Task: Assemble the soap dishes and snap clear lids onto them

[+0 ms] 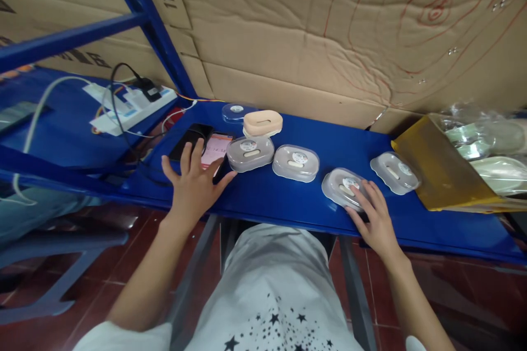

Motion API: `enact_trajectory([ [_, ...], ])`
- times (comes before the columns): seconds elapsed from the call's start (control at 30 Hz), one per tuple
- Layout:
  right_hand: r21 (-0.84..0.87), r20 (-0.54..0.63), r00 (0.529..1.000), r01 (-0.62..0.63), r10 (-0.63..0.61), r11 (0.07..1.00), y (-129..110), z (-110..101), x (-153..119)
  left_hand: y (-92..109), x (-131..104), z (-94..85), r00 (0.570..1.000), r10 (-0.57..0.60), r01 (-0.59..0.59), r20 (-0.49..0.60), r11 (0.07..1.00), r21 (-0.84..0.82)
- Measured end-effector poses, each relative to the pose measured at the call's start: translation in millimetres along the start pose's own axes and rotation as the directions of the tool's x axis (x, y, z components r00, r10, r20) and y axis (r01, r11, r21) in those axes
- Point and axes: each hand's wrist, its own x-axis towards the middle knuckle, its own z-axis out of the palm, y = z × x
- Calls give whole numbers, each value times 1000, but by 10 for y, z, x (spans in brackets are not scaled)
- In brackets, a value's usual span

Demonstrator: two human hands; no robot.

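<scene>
Right grip [375,218] spread, fingertips touching top of lidded container [338,182]; left grip [191,185] spread at lit phone [216,146].

Four lidded containers [295,163] sit in a row across the table [263,197]; the phone [214,149] lies left of the row; an unlidded container [262,123] sits behind the leftmost; the box [448,167], right of the row, holds packages [500,173]; the cardboard panel [288,27] stands behind the table.

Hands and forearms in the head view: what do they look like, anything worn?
Left hand and right hand: ungloved, no rings seen. Both wrists: no watch, bracelet or cable visible. Left sleeve: white, plain, ends near the elbow. Right sleeve: white, only its edge shows.
</scene>
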Motion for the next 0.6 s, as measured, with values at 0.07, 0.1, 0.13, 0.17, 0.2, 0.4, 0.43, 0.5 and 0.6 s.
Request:
enact_trajectory([
  [0.07,10,15,1000,-4,4,1000,7,-5,3,14,-15,-5,1000,-8,8,-8,1000,4],
  [0.1,18,25,1000,-1,0,1000,18,-12,5,17,-23,-15,1000,-12,12,-15,1000,14],
  [0.13,27,39,999,5,-6,1000,35,-25,10,16,-32,-30,1000,-17,17,-25,999,28],
  [0.17,31,58,998,15,-16,999,60,-47,26,12,-42,-47,999,-23,24,-36,999,42],
  [0.2,26,79,997,26,-28,999,94,-79,61,5,-54,-65,998,-29,31,-49,998,53],
  [0.4,32,-20,999,29,-28,999,335,-273,1065,112,-166,-107,989,-16,20,-146,1000,24],
  [0.43,90,-43,998,58,-55,994,334,-225,1374,218,-189,-94,986,20,-21,-165,1000,-5],
  [0.5,171,61,987,136,-148,976,256,-7,2027,542,-229,-51,967,159,-181,-200,979,-94],
  [0.6,206,321,897,246,-303,947,-35,527,2863,1181,-242,41,860,503,-507,-90,817,-275],
])
